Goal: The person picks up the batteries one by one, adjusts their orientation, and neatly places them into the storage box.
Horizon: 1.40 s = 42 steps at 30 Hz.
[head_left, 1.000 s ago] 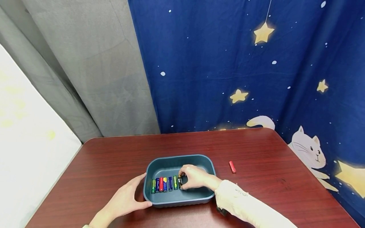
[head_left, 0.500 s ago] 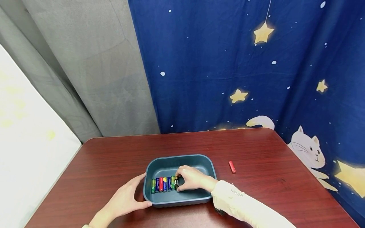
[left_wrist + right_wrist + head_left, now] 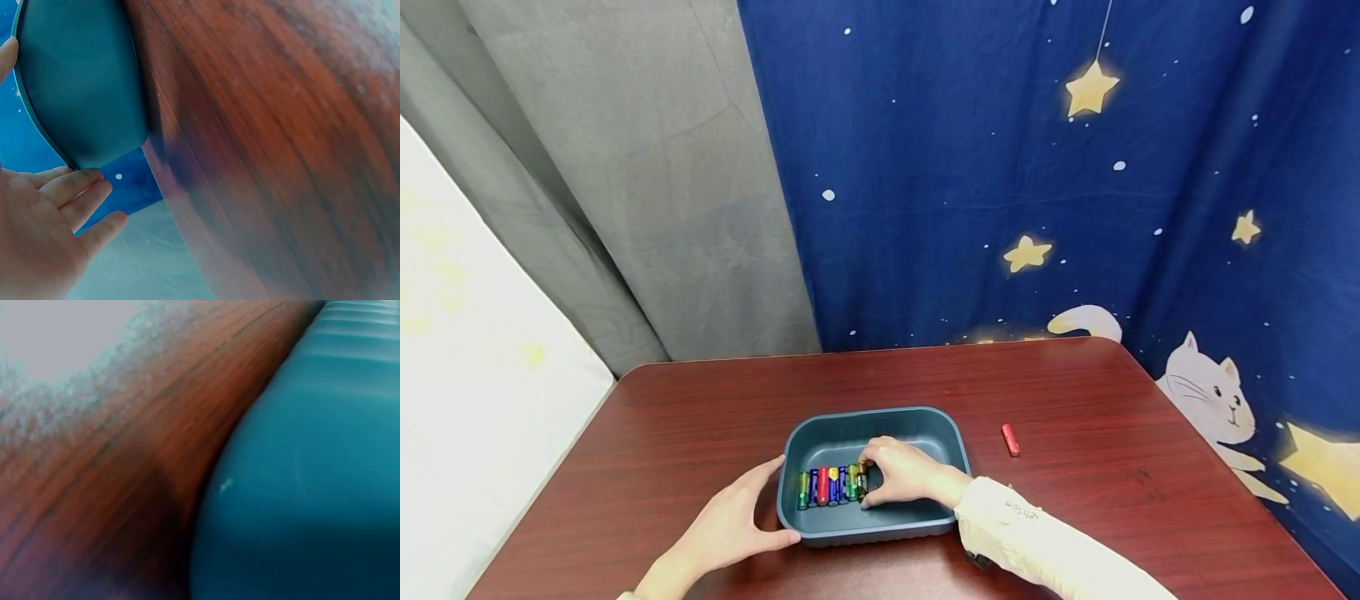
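Observation:
A dark blue-green plastic box (image 3: 872, 534) sits on the table with a row of several batteries (image 3: 823, 486) inside, lying side by side in its left half. My right hand (image 3: 904, 472) reaches into the box. Between its thumb and fingers it pinches a black battery (image 3: 862, 483) at the right end of the row, partly hidden by the fingertips. At the box's left end my left hand (image 3: 730, 518) is spread with fairly straight fingers, touching the rim with thumb and fingertips. The left wrist view shows those fingers (image 3: 81, 187) against the outside of the box (image 3: 81, 81).
To the right of the box a single red battery (image 3: 1011, 440) lies on the reddish-brown table (image 3: 700, 417). A blue star-patterned curtain (image 3: 925, 167) and a grey curtain (image 3: 662, 167) hang behind the table. The right wrist view holds only the box's outer wall (image 3: 312, 456) and tabletop.
My right hand has shifted left with the black battery, and the batteries at the row's right end have closed up against the others. The left hand and the box have stayed put.

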Tool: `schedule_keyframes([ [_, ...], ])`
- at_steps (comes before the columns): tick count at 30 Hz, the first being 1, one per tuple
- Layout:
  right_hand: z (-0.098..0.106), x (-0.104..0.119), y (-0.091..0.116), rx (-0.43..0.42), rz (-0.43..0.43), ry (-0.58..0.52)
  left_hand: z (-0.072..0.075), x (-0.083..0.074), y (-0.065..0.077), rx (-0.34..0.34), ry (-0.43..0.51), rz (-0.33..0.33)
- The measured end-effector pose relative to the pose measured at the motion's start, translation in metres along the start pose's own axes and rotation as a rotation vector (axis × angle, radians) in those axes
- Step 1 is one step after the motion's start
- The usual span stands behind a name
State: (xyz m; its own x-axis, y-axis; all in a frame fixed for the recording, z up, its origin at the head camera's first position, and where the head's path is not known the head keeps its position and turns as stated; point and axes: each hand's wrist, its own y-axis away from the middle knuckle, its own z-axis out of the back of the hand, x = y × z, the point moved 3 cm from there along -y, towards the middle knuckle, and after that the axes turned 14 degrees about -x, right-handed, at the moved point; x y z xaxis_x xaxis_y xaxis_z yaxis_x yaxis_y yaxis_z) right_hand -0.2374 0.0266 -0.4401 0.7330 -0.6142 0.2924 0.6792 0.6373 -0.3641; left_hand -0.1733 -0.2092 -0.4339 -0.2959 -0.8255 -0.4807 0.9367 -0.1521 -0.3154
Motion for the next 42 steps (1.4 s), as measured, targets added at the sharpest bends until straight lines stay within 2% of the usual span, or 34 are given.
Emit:
schedule_keyframes([
  [7,0.010,-0.004,0.000,-0.044,0.017,-0.050,0.000,0.000,0.000,-0.004,0.002,-0.004],
  [14,0.020,-0.011,0.002,-0.033,-0.068,-0.082,0.000,0.000,0.000,-0.011,0.006,-0.016],
  [18,0.029,-0.014,0.006,-0.048,-0.083,-0.122,0.000,0.000,0.000,-0.016,0.004,-0.022],
  [27,0.051,-0.027,0.017,-0.153,-0.059,-0.231,0.000,0.000,0.000,-0.008,0.003,-0.007],
  [33,0.065,-0.034,0.024,-0.224,-0.086,-0.317,0.001,0.000,0.001,0.000,-0.006,0.008],
  [42,0.087,-0.060,0.041,-0.350,-0.111,-0.340,0.000,-0.001,0.001,0.008,-0.010,0.010],
])
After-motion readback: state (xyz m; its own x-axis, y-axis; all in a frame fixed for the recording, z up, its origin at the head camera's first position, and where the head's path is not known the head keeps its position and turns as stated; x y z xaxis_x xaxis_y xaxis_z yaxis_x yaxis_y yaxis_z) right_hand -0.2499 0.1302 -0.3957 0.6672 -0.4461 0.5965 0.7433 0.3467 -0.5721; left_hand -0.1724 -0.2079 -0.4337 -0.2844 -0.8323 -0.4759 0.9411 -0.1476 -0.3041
